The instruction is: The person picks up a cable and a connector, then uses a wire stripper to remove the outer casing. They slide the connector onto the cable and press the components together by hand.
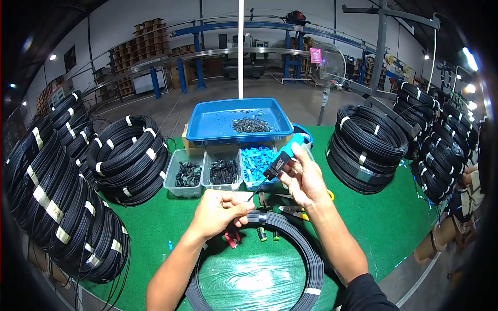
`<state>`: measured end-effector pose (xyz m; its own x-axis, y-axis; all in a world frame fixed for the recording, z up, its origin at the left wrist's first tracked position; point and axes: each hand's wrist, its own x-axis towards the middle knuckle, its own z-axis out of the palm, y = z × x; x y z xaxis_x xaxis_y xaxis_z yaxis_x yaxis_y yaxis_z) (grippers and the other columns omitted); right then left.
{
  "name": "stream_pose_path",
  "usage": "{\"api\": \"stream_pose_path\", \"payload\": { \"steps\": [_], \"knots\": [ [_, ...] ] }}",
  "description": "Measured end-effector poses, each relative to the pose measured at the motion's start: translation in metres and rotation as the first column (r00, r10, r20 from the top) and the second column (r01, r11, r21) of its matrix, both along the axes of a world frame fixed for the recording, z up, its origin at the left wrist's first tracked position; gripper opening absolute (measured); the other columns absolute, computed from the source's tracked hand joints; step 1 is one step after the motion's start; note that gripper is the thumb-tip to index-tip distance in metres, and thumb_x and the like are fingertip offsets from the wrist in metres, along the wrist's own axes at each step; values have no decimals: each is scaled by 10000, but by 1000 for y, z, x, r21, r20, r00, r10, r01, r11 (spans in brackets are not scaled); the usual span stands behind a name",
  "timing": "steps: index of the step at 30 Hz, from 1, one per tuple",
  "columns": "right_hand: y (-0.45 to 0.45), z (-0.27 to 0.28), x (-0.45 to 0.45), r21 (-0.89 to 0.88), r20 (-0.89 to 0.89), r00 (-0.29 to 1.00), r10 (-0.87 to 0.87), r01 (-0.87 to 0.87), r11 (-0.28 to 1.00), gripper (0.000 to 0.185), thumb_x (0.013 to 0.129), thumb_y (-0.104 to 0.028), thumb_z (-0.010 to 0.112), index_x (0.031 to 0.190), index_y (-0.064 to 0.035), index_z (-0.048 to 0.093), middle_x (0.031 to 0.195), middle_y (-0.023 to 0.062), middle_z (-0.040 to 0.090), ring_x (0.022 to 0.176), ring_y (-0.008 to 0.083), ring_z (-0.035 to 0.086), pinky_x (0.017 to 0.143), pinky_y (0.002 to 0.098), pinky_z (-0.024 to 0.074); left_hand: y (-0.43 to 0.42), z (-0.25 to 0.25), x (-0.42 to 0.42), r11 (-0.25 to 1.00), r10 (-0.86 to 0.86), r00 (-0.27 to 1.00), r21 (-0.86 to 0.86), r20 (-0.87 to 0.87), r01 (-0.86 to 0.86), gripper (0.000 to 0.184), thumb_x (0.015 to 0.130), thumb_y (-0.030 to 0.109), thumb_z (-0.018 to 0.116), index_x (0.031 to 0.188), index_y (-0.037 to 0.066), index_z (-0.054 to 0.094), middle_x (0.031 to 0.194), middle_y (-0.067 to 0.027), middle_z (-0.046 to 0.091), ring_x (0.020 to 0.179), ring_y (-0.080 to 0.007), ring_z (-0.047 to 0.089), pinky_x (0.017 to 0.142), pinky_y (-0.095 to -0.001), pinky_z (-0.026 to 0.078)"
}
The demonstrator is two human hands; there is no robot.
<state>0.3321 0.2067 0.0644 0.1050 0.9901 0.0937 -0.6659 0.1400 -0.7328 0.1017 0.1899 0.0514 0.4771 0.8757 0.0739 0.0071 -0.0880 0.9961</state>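
My right hand (303,179) grips a blue and black handheld device (282,158), tilted with its black end down and to the left. A thin black cable (255,195) runs from that end to my left hand (220,211), whose thumb and fingers pinch it. Whether the cable tip sits inside the device is too small to tell. Below both hands, a coil of black cable (313,259) with white tape bands lies on the green tabletop (373,233). Near my hands are yellow-handled pliers (296,211), a red-handled tool (232,239) and a green-and-black handle (262,234).
Two clear bins of black parts (187,174) and a bin of blue connector-like pieces (256,161) stand ahead. Behind them is a blue tray (207,120) with dark scraps. Stacked cable coils flank both sides: left (127,160) and right (363,155). A fan (332,62) stands beyond.
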Motion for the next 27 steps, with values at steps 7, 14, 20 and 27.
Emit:
{"api": "stream_pose_path", "payload": {
  "steps": [7, 14, 20, 27],
  "knots": [
    [-12, 13, -9, 297, 217, 926, -308, 238, 925, 475, 934, -282, 698, 1302, -81, 474, 1139, 6, 610, 1018, 99, 627, 754, 320, 596, -3, 2, 3, 998, 54, 998, 41, -22, -53, 197, 883, 122, 762, 786, -28, 680, 661, -78, 678, 542, -90, 621, 513, -215, 501],
    [-3, 5, -2, 372, 132, 978, -160, 100, 923, 476, 954, -301, 643, 1325, -55, 474, 1163, 43, 601, 1018, 116, 634, 770, 337, 635, -13, 1, 11, 979, 134, 986, 168, -102, -116, 207, 884, 140, 765, 779, -21, 687, 652, -61, 679, 543, -77, 618, 506, -222, 494],
    [-6, 9, -4, 352, 136, 984, -114, 59, 934, 449, 958, -276, 656, 1313, -79, 466, 1132, 27, 610, 979, 99, 652, 715, 292, 619, -18, 2, 15, 957, 152, 983, 262, -102, -121, 189, 878, 170, 762, 804, 0, 727, 625, -40, 693, 538, -49, 620, 504, -223, 476],
    [-10, 7, -10, 398, -32, 998, 51, -34, 917, 522, 925, -309, 576, 1377, -85, 440, 1228, 101, 576, 1109, 229, 617, 954, 497, 555, -22, 3, 18, 941, 156, 987, 310, -39, -137, 183, 896, 140, 753, 808, -7, 689, 699, -74, 707, 599, -80, 649, 549, -230, 512]
  ]
}}
